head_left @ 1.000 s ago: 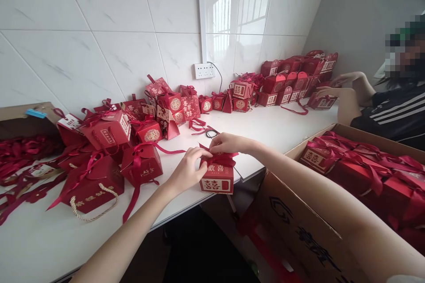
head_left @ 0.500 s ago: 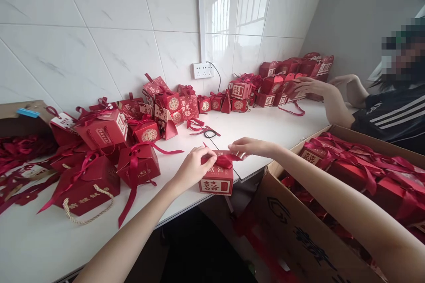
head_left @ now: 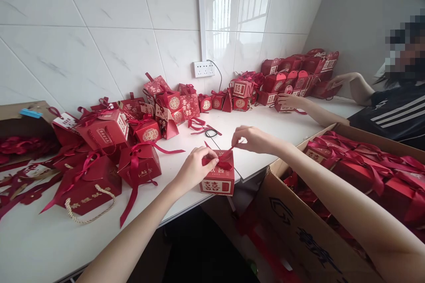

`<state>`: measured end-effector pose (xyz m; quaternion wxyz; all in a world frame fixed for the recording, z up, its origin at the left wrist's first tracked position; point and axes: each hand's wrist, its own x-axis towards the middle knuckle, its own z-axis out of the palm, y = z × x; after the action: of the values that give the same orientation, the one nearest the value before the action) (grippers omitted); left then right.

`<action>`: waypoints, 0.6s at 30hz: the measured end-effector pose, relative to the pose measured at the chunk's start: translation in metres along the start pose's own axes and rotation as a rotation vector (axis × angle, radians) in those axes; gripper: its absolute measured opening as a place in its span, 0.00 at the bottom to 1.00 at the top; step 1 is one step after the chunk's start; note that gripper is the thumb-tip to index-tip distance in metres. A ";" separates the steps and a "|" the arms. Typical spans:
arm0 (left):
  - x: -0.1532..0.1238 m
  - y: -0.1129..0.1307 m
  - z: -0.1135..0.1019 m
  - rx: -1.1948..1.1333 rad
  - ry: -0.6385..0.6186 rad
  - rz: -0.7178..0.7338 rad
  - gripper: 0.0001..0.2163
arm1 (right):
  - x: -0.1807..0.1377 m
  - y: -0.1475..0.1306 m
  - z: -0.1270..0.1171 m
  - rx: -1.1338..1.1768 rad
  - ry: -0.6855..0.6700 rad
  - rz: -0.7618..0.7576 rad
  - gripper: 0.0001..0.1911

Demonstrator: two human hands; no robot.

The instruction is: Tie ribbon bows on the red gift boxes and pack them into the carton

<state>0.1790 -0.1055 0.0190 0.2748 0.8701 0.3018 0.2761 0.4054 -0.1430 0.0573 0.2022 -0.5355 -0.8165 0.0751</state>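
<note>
- While the left hand [head_left: 199, 166] pinched the red ribbon [head_left: 226, 159] at its bow, the right hand [head_left: 254, 139] gripped one end between fingertips.
- Gift box [head_left: 217, 182] sat under the bow, at the near edge of the white table [head_left: 29, 243].
- Open carton [head_left: 288, 230], packed with ribboned boxes [head_left: 355, 166], stood right.
- Cable loop [head_left: 211, 136] lay beyond.
- Farther right, a co-worker's hand [head_left: 288, 100] touched another box [head_left: 284, 108].
- Power strip [head_left: 203, 70] showed on the tiled wall [head_left: 122, 62].
</note>
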 end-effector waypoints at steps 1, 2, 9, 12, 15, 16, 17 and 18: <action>0.000 0.000 0.000 0.002 0.002 0.004 0.04 | 0.001 -0.002 0.002 -0.146 0.124 -0.073 0.07; 0.000 0.000 0.000 0.005 0.004 0.007 0.04 | 0.001 -0.003 0.006 -0.272 0.237 -0.144 0.09; 0.000 0.001 0.000 0.011 0.012 0.053 0.04 | 0.001 0.026 0.044 -0.606 0.319 -0.491 0.16; 0.000 0.000 -0.001 0.006 -0.011 0.092 0.07 | -0.004 0.034 0.049 -0.587 0.241 -0.471 0.16; 0.000 -0.001 -0.001 0.013 -0.027 0.079 0.09 | -0.011 0.022 0.040 -0.477 0.273 -0.170 0.13; 0.000 -0.001 -0.001 0.014 -0.027 0.066 0.09 | -0.013 0.013 0.036 -0.399 0.284 -0.029 0.12; 0.000 -0.001 -0.001 0.013 -0.024 0.054 0.09 | -0.016 0.002 0.032 -0.294 0.275 0.107 0.13; 0.000 0.000 0.000 0.007 -0.020 0.044 0.10 | -0.019 -0.009 0.028 -0.169 0.240 0.220 0.15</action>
<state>0.1788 -0.1053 0.0188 0.2688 0.8803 0.2806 0.2724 0.3928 -0.1610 0.0306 0.2431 -0.6419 -0.7263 -0.0364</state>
